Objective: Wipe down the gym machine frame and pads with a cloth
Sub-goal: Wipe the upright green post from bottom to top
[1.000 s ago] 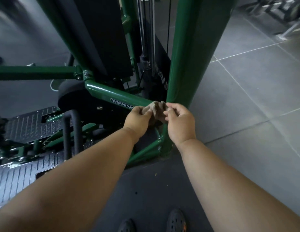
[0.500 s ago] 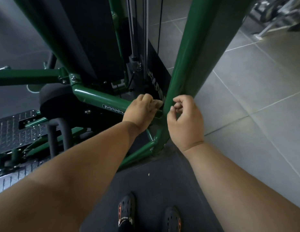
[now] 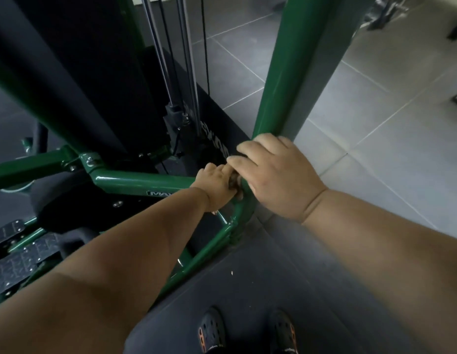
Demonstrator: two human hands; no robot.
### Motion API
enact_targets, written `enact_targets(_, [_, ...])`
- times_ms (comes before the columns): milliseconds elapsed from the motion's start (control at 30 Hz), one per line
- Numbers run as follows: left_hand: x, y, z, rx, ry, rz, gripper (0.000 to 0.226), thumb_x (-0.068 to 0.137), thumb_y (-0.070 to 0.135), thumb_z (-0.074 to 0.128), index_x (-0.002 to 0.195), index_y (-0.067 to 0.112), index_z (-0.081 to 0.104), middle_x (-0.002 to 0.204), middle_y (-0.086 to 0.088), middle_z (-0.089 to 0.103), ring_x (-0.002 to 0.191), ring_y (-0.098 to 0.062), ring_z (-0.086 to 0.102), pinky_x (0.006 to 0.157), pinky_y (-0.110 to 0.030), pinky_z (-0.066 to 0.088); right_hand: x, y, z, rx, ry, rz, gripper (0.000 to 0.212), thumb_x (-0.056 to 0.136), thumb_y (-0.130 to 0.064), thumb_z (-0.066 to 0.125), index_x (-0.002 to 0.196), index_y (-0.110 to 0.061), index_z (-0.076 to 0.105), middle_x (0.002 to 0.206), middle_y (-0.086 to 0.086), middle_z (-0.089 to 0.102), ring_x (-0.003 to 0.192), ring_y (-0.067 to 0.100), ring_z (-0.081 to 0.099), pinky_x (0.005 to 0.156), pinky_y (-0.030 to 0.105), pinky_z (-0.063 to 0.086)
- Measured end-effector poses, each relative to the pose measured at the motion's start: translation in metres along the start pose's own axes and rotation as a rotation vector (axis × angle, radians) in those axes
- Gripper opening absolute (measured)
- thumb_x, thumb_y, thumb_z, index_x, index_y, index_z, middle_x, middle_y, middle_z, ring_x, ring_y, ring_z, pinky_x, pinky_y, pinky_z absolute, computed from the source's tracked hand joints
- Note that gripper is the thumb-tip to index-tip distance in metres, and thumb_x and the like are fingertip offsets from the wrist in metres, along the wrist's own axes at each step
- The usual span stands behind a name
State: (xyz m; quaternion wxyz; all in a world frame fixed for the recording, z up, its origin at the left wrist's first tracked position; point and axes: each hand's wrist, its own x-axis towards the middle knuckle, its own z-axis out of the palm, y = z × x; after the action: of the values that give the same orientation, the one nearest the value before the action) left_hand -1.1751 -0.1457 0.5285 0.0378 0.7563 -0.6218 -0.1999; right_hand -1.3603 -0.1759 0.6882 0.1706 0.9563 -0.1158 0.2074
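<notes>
The gym machine has a green steel frame with a thick upright post (image 3: 286, 85) and a horizontal bar (image 3: 135, 181) meeting low down. A long black back pad (image 3: 69, 72) slants at upper left, above a round black seat pad (image 3: 69, 208). My left hand (image 3: 217, 186) is closed on a small brownish cloth (image 3: 233, 182), pressed against the joint of bar and post; only a scrap of cloth shows. My right hand (image 3: 276, 175) wraps around the base of the upright post, fingers curled on its left side, touching my left hand.
Steel guide rods and cables (image 3: 171, 60) run up behind the bar. Black textured foot plates (image 3: 15, 267) lie at lower left. I stand in dark shoes (image 3: 212, 330) on a black rubber mat (image 3: 248, 277); grey floor tiles (image 3: 375, 123) spread right, with other equipment (image 3: 385, 14) far off.
One second ago both hands pinched the cloth at the joint. The right hand let go and now grips the post; the left hand keeps the cloth. The view has moved closer.
</notes>
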Motion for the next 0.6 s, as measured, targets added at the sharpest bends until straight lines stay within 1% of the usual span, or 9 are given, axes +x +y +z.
enact_targets(67, [0.0,-0.002,-0.005,0.078,0.0,0.026,0.05,0.1,0.054,0.046,0.145,0.031,0.047,0.136,0.001,0.054,0.12,-0.029,0.045,0.099,-0.046,0.036,0.006,0.004,-0.004,-0.171,0.004,-0.058,0.029,0.102,-0.015,0.044,0.112,-0.02,0.071,0.124,0.005,0.07,0.122,0.033,0.061,0.096,0.041,0.038])
enact_targets(100, [-0.001,-0.004,-0.007,0.085,0.011,0.037,0.048,0.102,0.053,0.045,0.145,0.034,0.047,0.139,0.002,0.055,0.124,-0.029,0.044,0.102,-0.046,0.033,0.007,0.006,-0.002,-0.273,-0.019,-0.079,0.033,0.103,-0.016,0.041,0.116,-0.02,0.071,0.134,0.006,0.068,0.134,0.032,0.056,0.103,0.041,0.034])
enact_targets(200, [-0.003,-0.02,-0.002,0.075,0.003,0.024,0.047,0.104,0.051,0.041,0.149,0.041,0.043,0.144,0.006,0.055,0.136,-0.026,0.042,0.12,-0.045,0.022,0.002,0.012,0.003,-0.598,-0.217,-0.12,0.041,0.101,-0.021,0.035,0.129,-0.015,0.065,0.148,0.01,0.058,0.152,0.031,0.039,0.119,0.042,0.014])
enact_targets(267, [-0.01,-0.032,0.0,0.07,0.022,-0.005,0.048,0.105,0.049,0.041,0.153,0.042,0.039,0.146,0.006,0.053,0.141,-0.025,0.039,0.127,-0.046,0.013,0.004,0.007,0.003,-0.702,-0.354,-0.105,0.046,0.098,-0.022,0.032,0.13,-0.012,0.064,0.144,0.012,0.058,0.152,0.033,0.036,0.124,0.045,0.004])
enact_targets(333, [-0.019,-0.042,-0.005,0.129,0.02,-0.009,0.051,0.106,0.045,0.046,0.156,0.04,0.036,0.148,0.006,0.05,0.143,-0.027,0.037,0.128,-0.047,0.008,0.014,-0.007,0.004,-0.799,-0.501,-0.1,0.05,0.097,-0.02,0.029,0.13,-0.012,0.066,0.137,0.013,0.061,0.146,0.038,0.042,0.124,0.053,0.002])
enact_targets(433, [-0.027,-0.059,-0.013,0.185,0.053,-0.005,0.046,0.108,0.044,0.043,0.153,0.036,0.042,0.147,0.005,0.052,0.139,-0.028,0.04,0.124,-0.045,0.017,0.028,-0.025,0.016,-0.89,-0.734,-0.149,0.047,0.103,-0.029,0.034,0.134,-0.013,0.065,0.134,0.018,0.06,0.137,0.049,0.043,0.116,0.073,-0.007])
enact_targets(467, [-0.029,-0.068,-0.015,0.146,0.065,-0.028,0.043,0.109,0.047,0.037,0.15,0.036,0.044,0.144,0.004,0.055,0.136,-0.028,0.043,0.121,-0.045,0.021,0.033,-0.028,0.019,-0.89,-0.778,-0.156,0.046,0.104,-0.032,0.037,0.135,-0.012,0.064,0.135,0.02,0.059,0.136,0.049,0.042,0.117,0.074,-0.005])
enact_targets(533, [-0.032,-0.091,-0.017,0.082,0.084,-0.089,0.042,0.107,0.052,0.029,0.14,0.037,0.05,0.136,0.003,0.062,0.13,-0.028,0.048,0.115,-0.045,0.028,0.038,-0.032,0.022,-0.903,-0.834,-0.184,0.046,0.104,-0.035,0.039,0.137,-0.011,0.061,0.136,0.018,0.059,0.134,0.047,0.042,0.122,0.07,0.004])
enact_targets(600, [-0.037,-0.115,-0.024,0.085,0.081,-0.149,0.038,0.107,0.052,0.03,0.128,0.033,0.055,0.129,-0.002,0.066,0.123,-0.031,0.054,0.108,-0.046,0.034,0.041,-0.032,0.026,-0.932,-0.866,-0.207,0.046,0.103,-0.036,0.039,0.135,-0.011,0.06,0.131,0.015,0.06,0.129,0.044,0.045,0.12,0.069,0.012])
